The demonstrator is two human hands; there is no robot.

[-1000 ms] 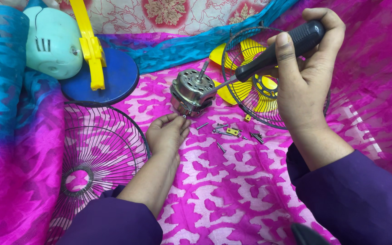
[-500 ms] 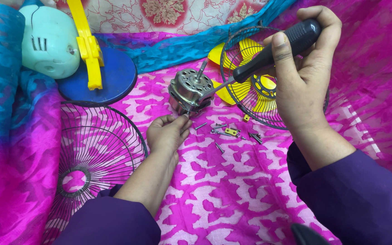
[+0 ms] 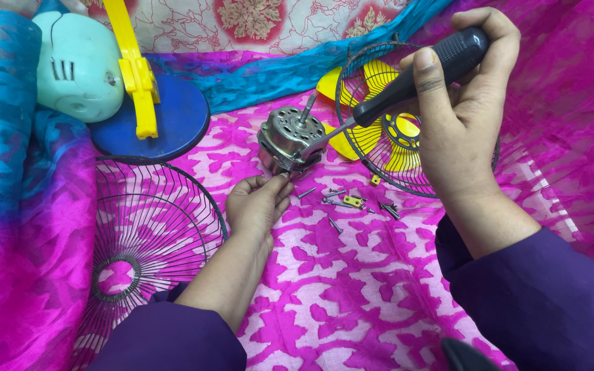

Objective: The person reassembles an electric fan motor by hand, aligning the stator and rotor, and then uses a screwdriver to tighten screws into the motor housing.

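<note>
Left hand (image 3: 259,206): lower centre of the frame, fingertips pinched against the lower rim of the fan motor, steadying it on the cloth.
Loose screws (image 3: 342,201): centre of the frame, just right of the left hand, scattered with a small yellow-tipped fitting on the pink patterned cloth (image 3: 352,288).
Front grille (image 3: 142,240): lower left of the frame, a black wire dome lying beside the left forearm, apart from the motor.
Fan motor (image 3: 284,137): centre of the frame, slightly above the left hand, a silver slotted casing tilted with its shaft pointing up and right.
Right hand (image 3: 458,117): upper right of the frame, closed around the black handle of the screwdriver (image 3: 407,82), thumb laid along the grip.
Screwdriver tip: meets the right side of the motor casing; whether it sits in a screw head is too small to tell.
Doing the step well: keep the shaft in line with the screw, press inward while turning, and let the left hand stop the casing from rolling; a slip could send the tip towards the left fingers.
Rear grille with yellow blades (image 3: 386,130): upper right, behind the screwdriver.
Blue base with yellow stand (image 3: 166,117): upper left.
Pale green housing (image 3: 77,65): upper left, resting by the stand.
</note>
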